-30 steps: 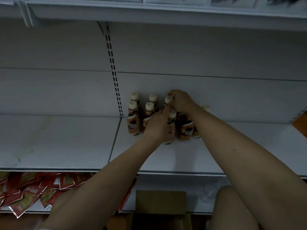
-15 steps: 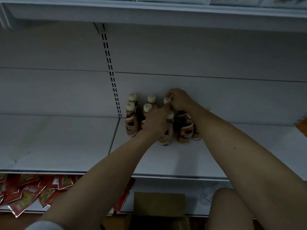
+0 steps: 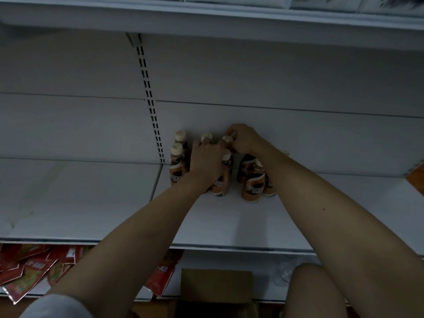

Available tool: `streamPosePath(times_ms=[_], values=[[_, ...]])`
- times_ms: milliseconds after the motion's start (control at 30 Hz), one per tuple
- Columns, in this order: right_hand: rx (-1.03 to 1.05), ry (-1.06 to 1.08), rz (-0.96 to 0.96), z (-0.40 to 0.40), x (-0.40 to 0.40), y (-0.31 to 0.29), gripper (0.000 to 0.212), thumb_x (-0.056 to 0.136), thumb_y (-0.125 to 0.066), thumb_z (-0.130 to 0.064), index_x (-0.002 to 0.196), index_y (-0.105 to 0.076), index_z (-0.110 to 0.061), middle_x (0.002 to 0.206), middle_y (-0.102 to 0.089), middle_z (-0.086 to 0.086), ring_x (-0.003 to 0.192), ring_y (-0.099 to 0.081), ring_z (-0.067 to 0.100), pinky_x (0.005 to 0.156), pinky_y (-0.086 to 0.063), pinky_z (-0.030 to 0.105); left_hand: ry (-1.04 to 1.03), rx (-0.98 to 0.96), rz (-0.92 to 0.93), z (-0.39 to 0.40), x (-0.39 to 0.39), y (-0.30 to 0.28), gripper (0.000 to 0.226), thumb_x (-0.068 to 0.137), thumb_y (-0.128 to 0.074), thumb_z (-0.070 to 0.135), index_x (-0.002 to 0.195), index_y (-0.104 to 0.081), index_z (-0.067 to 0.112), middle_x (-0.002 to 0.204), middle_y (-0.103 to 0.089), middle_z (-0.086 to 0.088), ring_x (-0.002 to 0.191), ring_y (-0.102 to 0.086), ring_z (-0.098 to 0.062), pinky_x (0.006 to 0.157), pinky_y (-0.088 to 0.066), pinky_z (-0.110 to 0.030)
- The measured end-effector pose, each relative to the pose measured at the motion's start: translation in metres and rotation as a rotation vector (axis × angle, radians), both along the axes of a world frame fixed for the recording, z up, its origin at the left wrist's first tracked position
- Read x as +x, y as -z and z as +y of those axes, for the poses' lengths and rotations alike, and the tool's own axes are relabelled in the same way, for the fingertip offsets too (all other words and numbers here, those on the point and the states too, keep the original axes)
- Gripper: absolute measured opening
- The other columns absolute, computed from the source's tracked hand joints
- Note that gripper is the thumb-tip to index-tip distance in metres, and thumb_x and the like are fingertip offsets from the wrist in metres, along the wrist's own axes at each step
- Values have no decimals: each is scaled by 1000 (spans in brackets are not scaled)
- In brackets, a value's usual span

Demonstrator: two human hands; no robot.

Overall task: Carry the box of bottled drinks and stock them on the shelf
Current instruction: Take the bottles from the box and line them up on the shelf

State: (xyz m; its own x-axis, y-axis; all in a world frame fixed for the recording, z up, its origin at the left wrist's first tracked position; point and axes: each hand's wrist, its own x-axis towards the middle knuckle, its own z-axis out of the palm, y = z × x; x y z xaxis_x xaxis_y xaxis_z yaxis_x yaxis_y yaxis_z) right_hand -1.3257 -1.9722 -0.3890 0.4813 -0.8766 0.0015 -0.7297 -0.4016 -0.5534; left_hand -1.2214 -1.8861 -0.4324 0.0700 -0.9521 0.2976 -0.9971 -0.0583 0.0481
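Only one view is given, from a camera worn on the person's head. It is pointed forward and a little down at a white shelf (image 3: 229,221), seen from close by. Both bare arms are seen reaching away from the camera to the far back of the shelf. A lower shelf is seen at the near bottom edge.

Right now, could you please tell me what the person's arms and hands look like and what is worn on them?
Both forearms are bare. The left hand and right hand show no gloves, rings or watch. A pale, light-coloured sleeve shows at the left upper arm. No sleeve is visible on the right arm.
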Motion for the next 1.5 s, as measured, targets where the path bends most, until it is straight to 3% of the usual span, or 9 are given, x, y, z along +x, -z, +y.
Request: streamPosePath(times_ms=[167, 333, 500, 700, 800, 1000, 1267, 1400, 1500], values=[[-22, -7, 45, -3, -11, -9, 41, 93, -58, -10, 133, -51, -5, 137, -52, 18, 124, -51, 32, 103, -42, 35, -5, 28, 2, 6, -4, -9, 64, 81, -66, 42, 136, -43, 19, 124, -61, -9, 121, -45, -33, 95, -31, -44], [-132, 5, 125, -17, -44, -27, 37, 93, -59, -13, 128, -56, -5, 136, -52, 18, 122, -51, 32, 98, -41, 33, 157, -176, 131, 18, -44, -12, 41, 87, -57, 46, 116, -61, 18, 110, -64, -6, 106, -53, -29, 79, -32, -37], [-49, -17, 270, -17, -67, -24, 42, 93, -61, -20, 133, -55, -10, 142, -48, 15, 126, -49, 30, 103, -41, 35, 172, -68, 275, 6, -83, -2, 49, 84, -64, 34, 128, -54, 16, 116, -64, -11, 107, -55, -31, 81, -39, -37], [16, -79, 211, -16, -77, -17, 42, 92, -60, -10, 134, -56, -11, 143, -51, 13, 128, -50, 31, 107, -42, 42, 138, -87, 302, -4, -87, 5, 50, 87, -61, 24, 134, -47, 16, 106, -66, -14, 96, -61, -36, 74, -43, -39], [-47, -82, 151, -15, -75, -10, 35, 88, -62, -6, 124, -62, -5, 131, -60, 16, 119, -56, 31, 100, -46, 41, 147, -80, 279, -7, -83, 7, 50, 88, -59, 22, 135, -45, 14, 105, -66, -14, 97, -59, -35, 69, -38, -37], [-84, -65, 95, -20, -67, -3, 26, 86, -63, -3, 112, -67, -3, 116, -67, 18, 106, -62, 32, 90, -52, 38, 126, -53, 190, -7, -65, 1, 54, 84, -61, 25, 135, -45, 16, 101, -68, -11, 101, -57, -35, 81, -38, -40], [-90, -59, 36, -23, -59, 2, 24, 84, -68, -4, 109, -69, -2, 113, -67, 19, 101, -64, 32, 86, -52, 37, 69, 0, 89, -8, -52, -6, 56, 85, -55, 33, 138, -41, 28, 105, -67, -4, 113, -49, -33, 92, -29, -46], [-45, -66, 43, -24, -58, 0, 33, 84, -72, -13, 115, -65, -4, 118, -65, 18, 107, -62, 32, 85, -48, 32, 37, 68, 116, -8, -48, -9, 43, 87, -58, 33, 129, -51, 25, 111, -65, -6, 123, -43, -32, 101, -25, -51], [13, -52, 96, -25, -59, -5, 52, 85, -72, -22, 131, -55, -6, 131, -58, 16, 118, -56, 31, 92, -43, 30, 59, 112, 97, -5, -46, -11, 47, 90, -55, 31, 135, -44, 22, 117, -63, -8, 123, -43, -32, 101, -27, -49]])
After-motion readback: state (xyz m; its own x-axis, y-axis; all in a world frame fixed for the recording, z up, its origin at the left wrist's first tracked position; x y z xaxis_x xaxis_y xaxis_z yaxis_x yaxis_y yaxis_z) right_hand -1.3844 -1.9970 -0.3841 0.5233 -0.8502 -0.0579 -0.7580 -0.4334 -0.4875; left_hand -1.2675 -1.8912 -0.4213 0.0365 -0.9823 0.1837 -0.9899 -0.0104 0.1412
